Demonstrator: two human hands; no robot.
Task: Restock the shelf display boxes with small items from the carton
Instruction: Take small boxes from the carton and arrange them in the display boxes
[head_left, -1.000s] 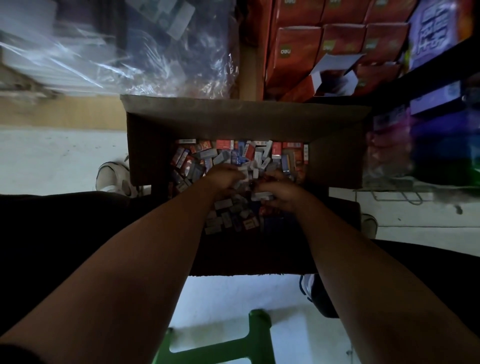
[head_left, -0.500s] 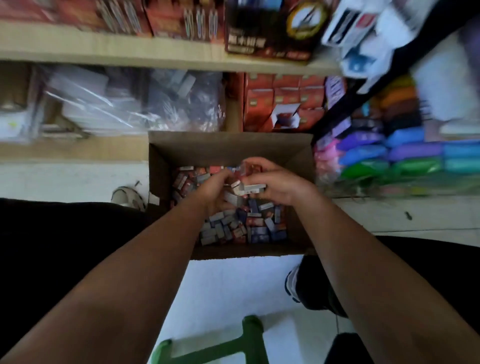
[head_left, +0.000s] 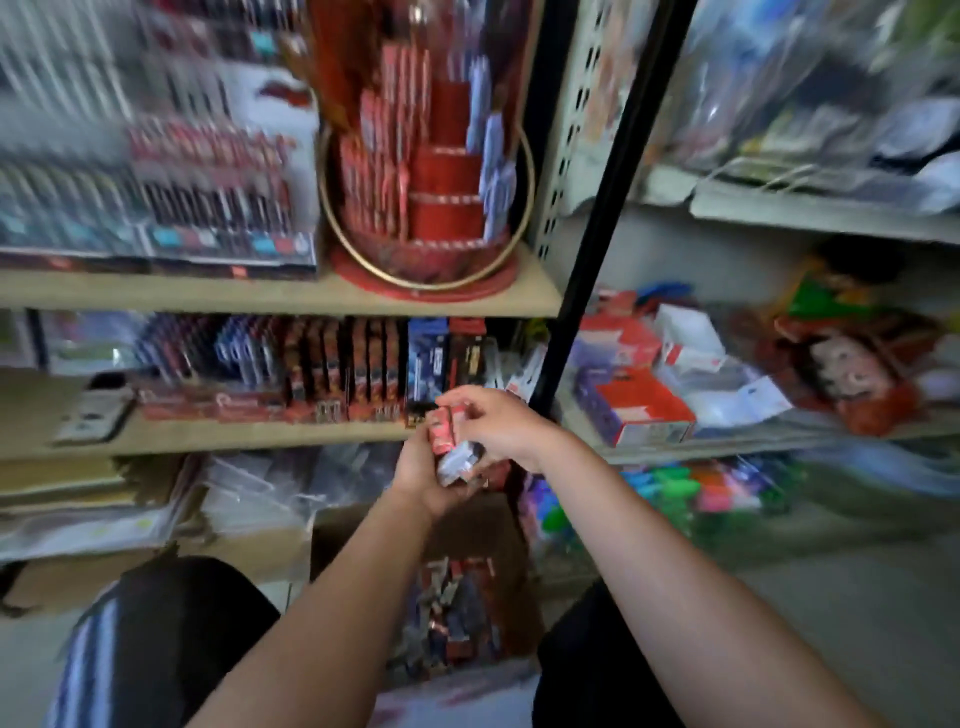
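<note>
- Head view: left hand (head_left: 423, 475) cups small packs (head_left: 451, 451); right hand (head_left: 498, 426) pinches the top one.
- Display boxes (head_left: 332, 384) just beyond the grip, carton (head_left: 457, 613) below.
- Look light, stiff, maybe slippery; best pinched by flat sides.

Both hands (head_left: 457, 457) around small boxes (head_left: 451, 447) before blurred shelf display boxes (head_left: 343, 374).
</note>
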